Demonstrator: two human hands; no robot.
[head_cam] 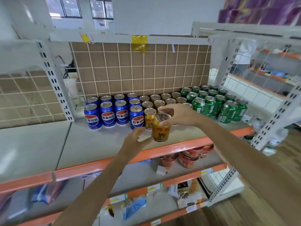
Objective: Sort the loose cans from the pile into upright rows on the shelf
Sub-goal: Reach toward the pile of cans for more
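My right hand [177, 115] grips a gold can [160, 128] by its top rim, holding it slightly tilted just above the grey shelf [91, 144]. My left hand [135, 141] hovers beside the can's lower left with loosely curled fingers and holds nothing. Behind stand upright rows: blue cola cans [107, 114] on the left, gold cans [158, 101] in the middle, green cans [210, 103] on the right. Another gold can [149, 118] stands just behind the held one.
The shelf has an orange front edge [187, 144] and a brown gridded back panel [140, 69]. Lower shelves hold red instant-noodle cups [187, 156] and packets. White slotted uprights [53, 84] flank the bay. A person in white stands far right behind the rack.
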